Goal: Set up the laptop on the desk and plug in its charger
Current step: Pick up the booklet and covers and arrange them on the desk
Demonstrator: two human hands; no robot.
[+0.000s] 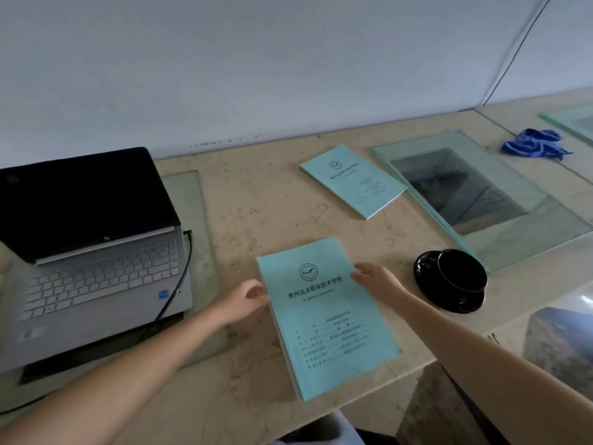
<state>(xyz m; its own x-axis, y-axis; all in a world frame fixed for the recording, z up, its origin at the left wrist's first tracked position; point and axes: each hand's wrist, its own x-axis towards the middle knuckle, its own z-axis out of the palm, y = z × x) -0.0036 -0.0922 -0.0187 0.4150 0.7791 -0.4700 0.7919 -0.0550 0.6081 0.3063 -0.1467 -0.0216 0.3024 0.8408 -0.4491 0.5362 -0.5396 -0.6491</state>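
A silver laptop stands open on the desk at the left, its screen dark. A black charger cable runs along the laptop's right side to its edge. A teal booklet lies in the middle of the desk. My left hand touches the booklet's upper left edge with loosely curled fingers. My right hand rests on its upper right edge, fingers fairly straight. Whether either hand grips the booklet is unclear.
A second teal booklet lies farther back. A black cup on a black saucer stands right of my right hand. Glass panes lie at the right, with a blue cloth behind them. A wall closes the back.
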